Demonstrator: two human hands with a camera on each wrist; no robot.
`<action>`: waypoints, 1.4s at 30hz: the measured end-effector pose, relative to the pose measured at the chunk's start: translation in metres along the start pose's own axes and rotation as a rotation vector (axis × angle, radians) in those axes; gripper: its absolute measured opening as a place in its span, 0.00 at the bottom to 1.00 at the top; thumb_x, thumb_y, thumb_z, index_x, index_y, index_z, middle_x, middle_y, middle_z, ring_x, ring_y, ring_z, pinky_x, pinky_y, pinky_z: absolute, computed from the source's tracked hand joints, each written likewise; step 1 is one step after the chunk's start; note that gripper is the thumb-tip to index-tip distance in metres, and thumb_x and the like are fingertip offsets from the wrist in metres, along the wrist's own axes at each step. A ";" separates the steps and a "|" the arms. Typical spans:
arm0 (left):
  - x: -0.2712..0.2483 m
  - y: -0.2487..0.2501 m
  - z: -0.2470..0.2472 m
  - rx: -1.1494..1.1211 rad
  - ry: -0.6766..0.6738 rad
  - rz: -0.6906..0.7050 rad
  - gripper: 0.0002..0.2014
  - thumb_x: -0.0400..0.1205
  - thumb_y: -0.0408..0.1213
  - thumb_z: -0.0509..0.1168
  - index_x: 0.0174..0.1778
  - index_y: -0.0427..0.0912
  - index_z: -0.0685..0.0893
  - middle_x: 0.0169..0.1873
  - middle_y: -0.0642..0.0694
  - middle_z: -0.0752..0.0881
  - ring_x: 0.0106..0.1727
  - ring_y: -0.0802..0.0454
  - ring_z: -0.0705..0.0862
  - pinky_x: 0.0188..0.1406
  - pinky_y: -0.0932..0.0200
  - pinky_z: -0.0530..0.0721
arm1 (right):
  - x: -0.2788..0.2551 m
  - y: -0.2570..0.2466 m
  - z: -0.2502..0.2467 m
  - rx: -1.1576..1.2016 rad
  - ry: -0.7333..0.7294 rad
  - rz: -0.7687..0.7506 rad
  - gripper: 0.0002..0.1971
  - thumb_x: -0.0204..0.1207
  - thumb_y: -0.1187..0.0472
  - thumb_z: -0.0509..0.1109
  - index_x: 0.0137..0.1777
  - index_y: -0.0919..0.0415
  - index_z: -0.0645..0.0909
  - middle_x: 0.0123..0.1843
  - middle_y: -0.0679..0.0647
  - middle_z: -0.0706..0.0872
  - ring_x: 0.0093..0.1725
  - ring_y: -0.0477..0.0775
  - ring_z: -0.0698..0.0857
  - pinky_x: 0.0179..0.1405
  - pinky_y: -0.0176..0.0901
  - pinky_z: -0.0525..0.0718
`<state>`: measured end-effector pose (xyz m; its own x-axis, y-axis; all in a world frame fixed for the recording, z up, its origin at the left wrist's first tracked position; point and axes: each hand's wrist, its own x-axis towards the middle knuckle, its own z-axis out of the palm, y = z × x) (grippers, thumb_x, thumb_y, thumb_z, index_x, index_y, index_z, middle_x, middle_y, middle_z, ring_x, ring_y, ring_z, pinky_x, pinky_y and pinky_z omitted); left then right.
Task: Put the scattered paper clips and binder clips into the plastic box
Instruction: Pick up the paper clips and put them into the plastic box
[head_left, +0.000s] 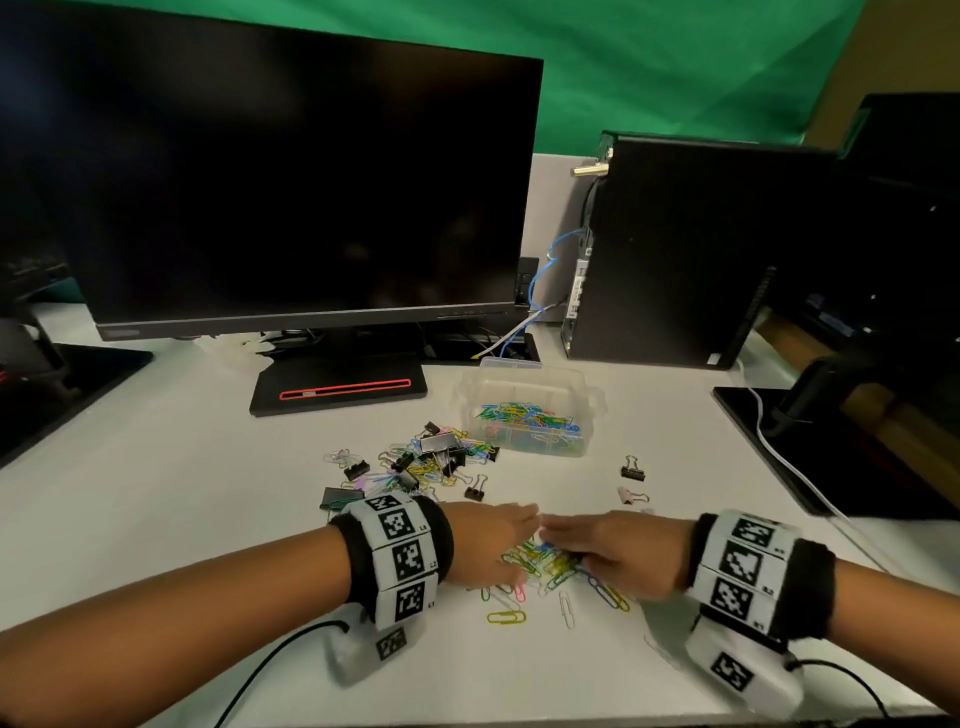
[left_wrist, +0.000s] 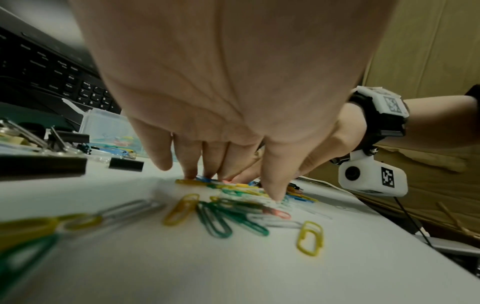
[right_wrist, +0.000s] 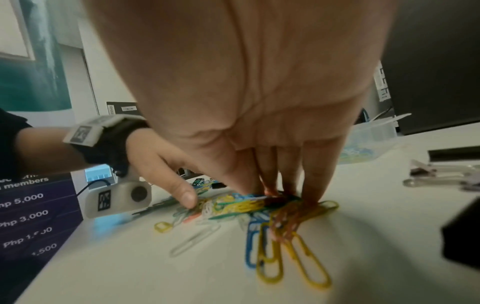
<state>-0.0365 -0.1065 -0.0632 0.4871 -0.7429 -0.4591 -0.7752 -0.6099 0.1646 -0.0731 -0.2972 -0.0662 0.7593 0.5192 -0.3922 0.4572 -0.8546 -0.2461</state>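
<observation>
Both hands rest fingertips-down on the white table, facing each other across a small pile of coloured paper clips (head_left: 545, 561). My left hand (head_left: 485, 543) presses on the pile from the left with straight fingers, and my right hand (head_left: 615, 545) does the same from the right. In the left wrist view the fingers (left_wrist: 189, 164) touch the clips (left_wrist: 233, 216). The right wrist view shows fingers (right_wrist: 309, 185) pinning yellow and blue clips (right_wrist: 259, 205). The clear plastic box (head_left: 524, 387), partly filled with clips, stands open behind. A heap of binder clips and paper clips (head_left: 431, 457) lies left of it.
A black binder clip (head_left: 632, 470) and a pink one (head_left: 631, 496) lie apart to the right. Behind stand a monitor (head_left: 270, 182) on its base (head_left: 337, 387) and a PC tower (head_left: 670, 249). A white cable (head_left: 789, 467) crosses the right side.
</observation>
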 end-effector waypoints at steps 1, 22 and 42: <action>-0.002 0.000 0.002 -0.014 -0.006 0.018 0.33 0.86 0.49 0.52 0.83 0.42 0.46 0.84 0.46 0.45 0.85 0.50 0.50 0.84 0.52 0.53 | -0.004 -0.001 -0.001 0.029 -0.003 0.000 0.25 0.82 0.68 0.54 0.79 0.57 0.64 0.83 0.49 0.60 0.79 0.53 0.66 0.79 0.42 0.63; -0.015 0.005 -0.002 -0.176 0.047 -0.103 0.41 0.73 0.46 0.74 0.80 0.46 0.61 0.67 0.43 0.69 0.60 0.45 0.77 0.57 0.59 0.75 | -0.033 0.000 -0.009 0.133 -0.046 0.169 0.12 0.63 0.51 0.80 0.27 0.47 0.80 0.31 0.44 0.85 0.30 0.40 0.79 0.38 0.29 0.76; 0.004 0.021 0.009 -0.289 0.179 -0.203 0.38 0.67 0.54 0.76 0.68 0.42 0.71 0.60 0.42 0.70 0.58 0.41 0.79 0.61 0.49 0.81 | 0.003 -0.016 0.002 0.197 0.155 0.229 0.40 0.54 0.51 0.85 0.68 0.50 0.74 0.56 0.50 0.71 0.56 0.48 0.75 0.61 0.38 0.76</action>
<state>-0.0543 -0.1201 -0.0700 0.7013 -0.6196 -0.3526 -0.5230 -0.7832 0.3363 -0.0789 -0.2821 -0.0652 0.9001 0.2935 -0.3219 0.1796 -0.9233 -0.3396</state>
